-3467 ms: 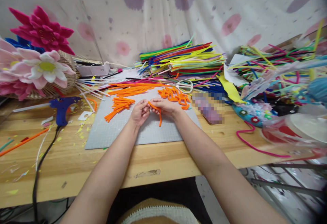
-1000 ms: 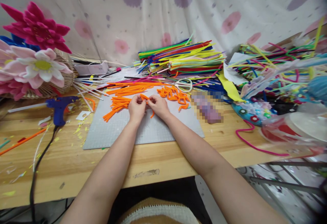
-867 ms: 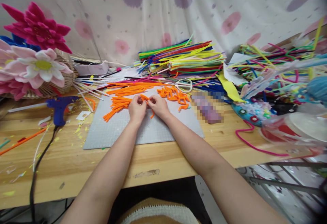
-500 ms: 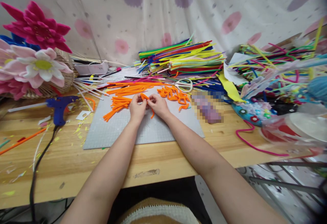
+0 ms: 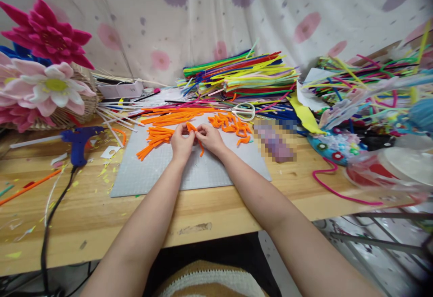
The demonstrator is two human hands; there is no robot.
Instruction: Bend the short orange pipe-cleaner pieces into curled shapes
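1. Blue plastic glue gun (image 5: pixel 79 146), black-corded: laid on the pale wooden table (image 5: pixel 118 225) at the left, well apart from the hands.
2. Flat grey gridded mat (image 5: pixel 142 179): spread beneath the hands; its bare near part is well suited to checking a shape laid flat.
3. Short straight orange fuzzy stems (image 5: pixel 155 141): heaped loosely at the mat's left, just beside the left hand; easily knocked, so wide elbow swings are best avoided.
4. Bare left hand (image 5: pixel 182 142): nearly closed, one stem pinched between thumb and fingertips; some fingers are hidden.
5. Bent orange fuzzy stem (image 5: pixel 191 127): held between both hands over the mat's far half, arched at the top, one end hanging toward the near side. A wire core is presumed; each bend is best made once, firmly, close to the fingertips, as reworked bends may be weakened.
6. Bare right hand (image 5: pixel 210 140): curled almost closed, the same stem apparently gripped at thumb and forefinger; exact contact cannot be told.
7. Crooked orange fuzzy pieces (image 5: pixel 232 124): piled at the mat's far right; bend spacing may usefully be matched against them.
8. Pale-handled scissors (image 5: pixel 246 112): laid beyond the pile, untouched.
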